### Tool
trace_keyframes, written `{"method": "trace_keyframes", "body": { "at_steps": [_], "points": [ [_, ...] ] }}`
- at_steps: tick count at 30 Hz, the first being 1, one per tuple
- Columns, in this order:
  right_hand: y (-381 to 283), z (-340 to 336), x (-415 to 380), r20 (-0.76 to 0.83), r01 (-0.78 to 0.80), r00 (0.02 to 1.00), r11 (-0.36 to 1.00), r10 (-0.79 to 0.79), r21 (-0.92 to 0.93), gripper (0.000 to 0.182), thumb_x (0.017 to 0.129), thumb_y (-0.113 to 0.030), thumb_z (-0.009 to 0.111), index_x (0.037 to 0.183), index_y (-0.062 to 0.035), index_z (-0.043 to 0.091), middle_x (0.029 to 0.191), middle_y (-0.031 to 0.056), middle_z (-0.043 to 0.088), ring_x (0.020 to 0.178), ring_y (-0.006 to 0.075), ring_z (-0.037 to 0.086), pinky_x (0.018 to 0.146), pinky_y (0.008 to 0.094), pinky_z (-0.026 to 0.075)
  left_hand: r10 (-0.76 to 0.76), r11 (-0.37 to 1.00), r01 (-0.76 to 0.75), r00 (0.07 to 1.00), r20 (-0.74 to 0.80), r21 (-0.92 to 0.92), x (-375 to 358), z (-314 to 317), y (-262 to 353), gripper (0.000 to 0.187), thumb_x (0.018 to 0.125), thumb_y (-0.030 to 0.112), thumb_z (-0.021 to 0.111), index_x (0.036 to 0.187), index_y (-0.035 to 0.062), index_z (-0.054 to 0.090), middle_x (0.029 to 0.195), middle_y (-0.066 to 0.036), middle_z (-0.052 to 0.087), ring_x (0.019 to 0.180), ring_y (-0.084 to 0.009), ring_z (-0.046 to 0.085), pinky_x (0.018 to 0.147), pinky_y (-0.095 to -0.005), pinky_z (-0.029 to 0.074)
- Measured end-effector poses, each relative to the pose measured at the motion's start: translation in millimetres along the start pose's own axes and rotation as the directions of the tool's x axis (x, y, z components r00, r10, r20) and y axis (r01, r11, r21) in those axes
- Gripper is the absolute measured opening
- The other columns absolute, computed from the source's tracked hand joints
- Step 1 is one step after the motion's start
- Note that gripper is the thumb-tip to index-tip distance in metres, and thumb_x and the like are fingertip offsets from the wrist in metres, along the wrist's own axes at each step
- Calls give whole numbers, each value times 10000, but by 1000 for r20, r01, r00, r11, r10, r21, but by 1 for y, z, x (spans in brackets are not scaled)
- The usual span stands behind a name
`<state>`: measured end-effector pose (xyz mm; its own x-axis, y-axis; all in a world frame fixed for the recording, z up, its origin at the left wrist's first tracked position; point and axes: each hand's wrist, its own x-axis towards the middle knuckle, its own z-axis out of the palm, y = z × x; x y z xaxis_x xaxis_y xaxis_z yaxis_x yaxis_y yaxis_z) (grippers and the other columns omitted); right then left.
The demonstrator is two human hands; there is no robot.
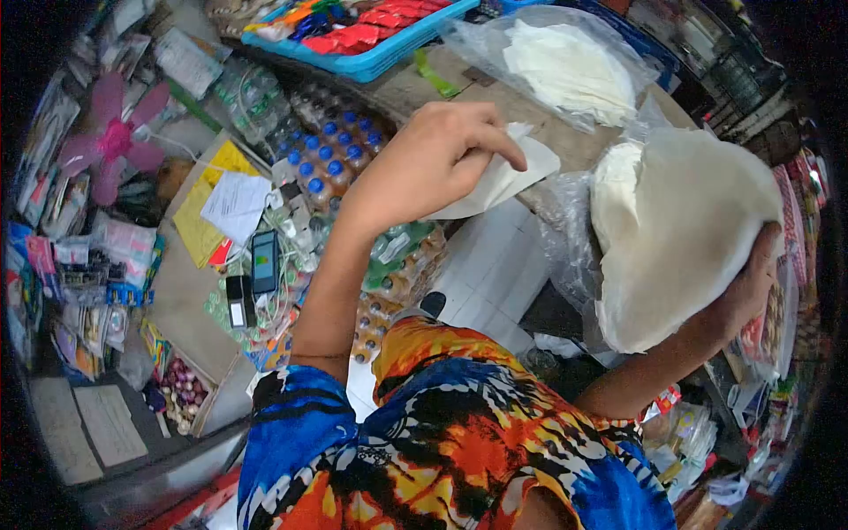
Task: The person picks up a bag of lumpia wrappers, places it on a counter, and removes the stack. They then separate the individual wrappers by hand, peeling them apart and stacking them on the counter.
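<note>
Fingers of the left hand curl closed, its grip pinching one thin white sheet by the edge between thumb and fingertips. The right hand cups a thick stack of white round sheets from below and behind, its grip wrapped on the stack's far edge, the stack tilted up toward the camera. A clear plastic bag hangs crumpled around the stack's lower left side. Both hands hover above a worn wooden surface, where another plastic bag of white sheets lies, with a blue tray of red packets beyond it. Below the surface stand rows of blue-capped bottles. Lower left, a phone and papers lie on a cardboard sheet, and a pink fan sits among hanging packets.
</note>
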<state>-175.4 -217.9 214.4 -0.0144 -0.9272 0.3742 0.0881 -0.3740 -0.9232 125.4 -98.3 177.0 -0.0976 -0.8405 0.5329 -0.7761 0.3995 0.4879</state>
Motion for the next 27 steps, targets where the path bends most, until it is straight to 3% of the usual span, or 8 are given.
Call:
{"method": "trace_keyframes", "body": {
  "at_steps": [2, 7, 11, 14, 19, 21, 23, 27],
  "points": [
    [-6, 5, 0, -65, 149, 968, 764, -243, -628, 803, 941, -631, 323, 1119, 102, 597, 1055, 328, 605, 889, 395, 574, 814, 458, 444, 4, 1000, -4, 999, -38, 11, -2, 2, -3, 322, 719, -8, 488, 971, 42, 682, 863, -119, 593, 797, -296, 595, 740, -337, 469],
    [34, -18, 41, -106, -25, 994, 972, 0, -233, 562, 905, -421, 593, 1162, 79, 583, 993, 151, 673, 832, 223, 663, 714, 312, 539, -17, 999, 11, 994, -106, -53, -3, 0, 3, 311, 743, -4, 516, 1004, 49, 678, 926, -111, 595, 871, -269, 595, 787, -326, 463],
    [74, -54, 53, 100, 165, 981, 440, -167, -883, 528, 900, -396, 576, 1157, 64, 602, 1020, 235, 665, 921, 351, 659, 833, 376, 490, -26, 993, 7, 985, -169, -116, 4, -2, 3, 304, 757, -9, 588, 1042, 52, 674, 1007, -92, 601, 973, -229, 575, 875, -318, 435],
    [68, -47, 36, 135, 131, 991, 208, 8, -969, 488, 883, -331, 559, 1155, 73, 590, 955, 300, 642, 960, 360, 653, 844, 393, 478, -48, 978, 22, 992, -120, -205, 13, -2, 0, 342, 765, -11, 606, 1098, 44, 662, 1071, -95, 595, 1072, -213, 541, 947, -310, 395],
    [90, -62, 36, 97, 140, 989, 464, -116, -875, 370, 880, -242, 576, 1083, 65, 608, 771, 251, 627, 681, 236, 613, 669, 347, 463, 49, 908, -58, 998, -32, -415, 45, -9, -5, 420, 781, -7, 616, 1200, 15, 617, 1188, -117, 573, 1172, -205, 488, 1028, -311, 328],
    [96, -66, 42, 67, 51, 998, 514, 13, -856, 398, 860, -246, 570, 1117, 56, 601, 953, 313, 623, 945, 434, 621, 802, 416, 480, 68, 891, -67, 998, -14, -449, 66, -11, -2, 411, 793, 35, 629, 1203, 25, 619, 1230, -111, 566, 1174, -195, 491, 1025, -307, 334],
    [95, -62, 38, 17, 26, 1000, 465, -24, -885, 375, 856, -239, 580, 1104, 41, 615, 945, 310, 623, 940, 431, 622, 799, 436, 483, 151, 917, -143, 988, -7, -371, 95, -13, -4, 392, 803, 75, 631, 1193, 29, 628, 1226, -95, 580, 1160, -180, 503, 1016, -299, 345],
    [97, -62, 35, -33, 4, 997, 493, -67, -870, 380, 855, -245, 589, 1114, 32, 622, 947, 302, 633, 934, 414, 635, 804, 420, 491, -55, 859, 46, 998, -3, -510, 159, -26, 24, 271, 817, 148, 671, 1071, 57, 688, 849, -68, 689, 734, -120, 576, 608, -289, 452]
  ]
}}
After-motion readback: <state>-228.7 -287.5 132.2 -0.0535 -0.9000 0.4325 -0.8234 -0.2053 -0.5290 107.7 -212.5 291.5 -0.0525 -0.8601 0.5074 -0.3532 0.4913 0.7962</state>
